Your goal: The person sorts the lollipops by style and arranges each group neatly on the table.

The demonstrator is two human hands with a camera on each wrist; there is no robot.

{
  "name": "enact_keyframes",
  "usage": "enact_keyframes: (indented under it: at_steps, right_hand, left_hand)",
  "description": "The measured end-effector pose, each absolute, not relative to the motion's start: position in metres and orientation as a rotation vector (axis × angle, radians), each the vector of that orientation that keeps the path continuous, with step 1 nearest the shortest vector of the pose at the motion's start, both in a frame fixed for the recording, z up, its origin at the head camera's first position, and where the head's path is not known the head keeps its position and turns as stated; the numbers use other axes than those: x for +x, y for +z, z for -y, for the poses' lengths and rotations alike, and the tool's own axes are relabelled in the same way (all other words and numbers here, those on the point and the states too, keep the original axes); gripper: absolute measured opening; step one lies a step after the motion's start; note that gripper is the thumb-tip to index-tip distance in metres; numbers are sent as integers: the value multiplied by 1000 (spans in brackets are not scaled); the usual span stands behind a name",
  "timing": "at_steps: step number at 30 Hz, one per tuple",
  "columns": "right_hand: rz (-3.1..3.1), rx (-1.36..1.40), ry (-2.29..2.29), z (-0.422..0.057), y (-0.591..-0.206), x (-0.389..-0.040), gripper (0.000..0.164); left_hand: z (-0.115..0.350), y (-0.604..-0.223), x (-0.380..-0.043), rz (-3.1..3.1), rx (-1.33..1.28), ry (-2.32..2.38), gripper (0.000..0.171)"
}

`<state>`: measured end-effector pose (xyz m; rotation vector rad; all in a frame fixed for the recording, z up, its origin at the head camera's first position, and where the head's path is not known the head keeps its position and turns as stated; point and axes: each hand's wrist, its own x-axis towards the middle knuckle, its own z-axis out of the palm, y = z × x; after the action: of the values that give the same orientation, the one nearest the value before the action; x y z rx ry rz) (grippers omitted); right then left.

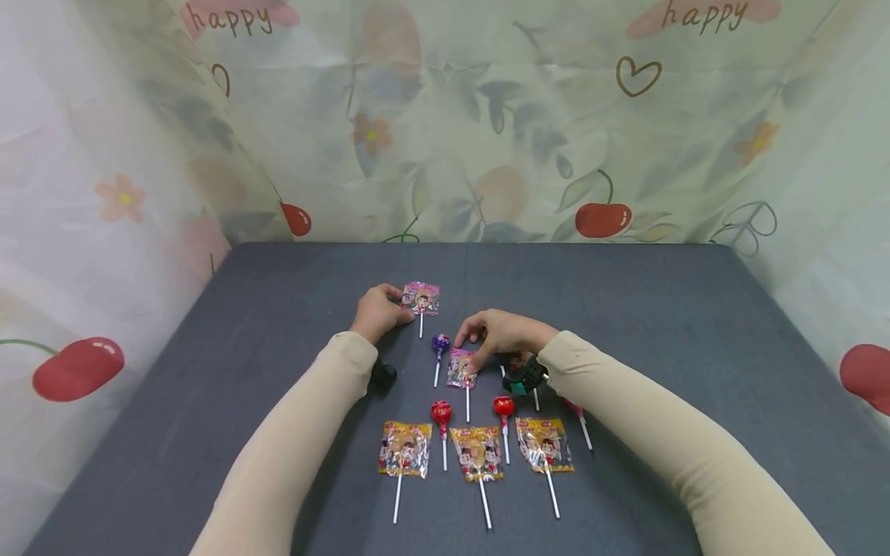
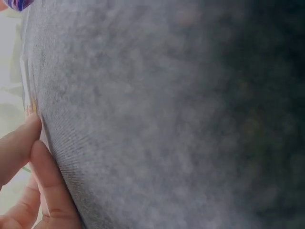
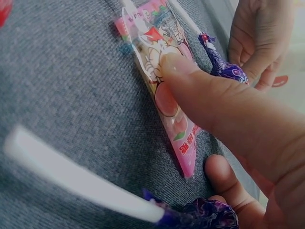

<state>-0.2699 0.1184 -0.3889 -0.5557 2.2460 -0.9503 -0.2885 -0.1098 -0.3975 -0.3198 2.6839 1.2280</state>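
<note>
My left hand (image 1: 379, 313) is at the far end of the layout, its thumb and fingertips at the left edge of a pink-wrapped flat lollipop (image 1: 429, 298), pinching it. Nearer to me, my right hand (image 1: 513, 332) holds a second pink-wrapped lollipop (image 1: 456, 375). In the right wrist view, the thumb (image 3: 209, 93) presses on this printed wrapper (image 3: 167, 102), with a curled fingertip close beside its edge. Between the hands lies a round purple lollipop (image 1: 439, 344). Another purple lollipop (image 3: 205, 213) shows beneath the right hand in the right wrist view.
Three yellow-wrapped lollipops (image 1: 405, 455) form the nearest row on the dark grey table (image 1: 626, 286). Red round lollipops (image 1: 441, 413) lie just beyond them, one partly under the right sleeve (image 1: 626, 386). Another wrapped lollipop is mostly hidden behind the right wrist camera (image 1: 524, 377). Printed cloth (image 1: 452, 154) surrounds the table.
</note>
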Motion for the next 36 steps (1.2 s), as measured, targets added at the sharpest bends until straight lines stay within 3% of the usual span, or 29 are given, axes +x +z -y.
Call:
enact_keyframes:
  at_steps: [19,36]
  right_hand:
    - [-2247,-560,-953,-119,-390,-269,37]
    - [-2255,-544,-936,-118,-391,-270,37]
  left_hand:
    - [116,-404,-295,-2626,-372,1260,45]
    - [116,-398,-290,-2405,-425,1592,36]
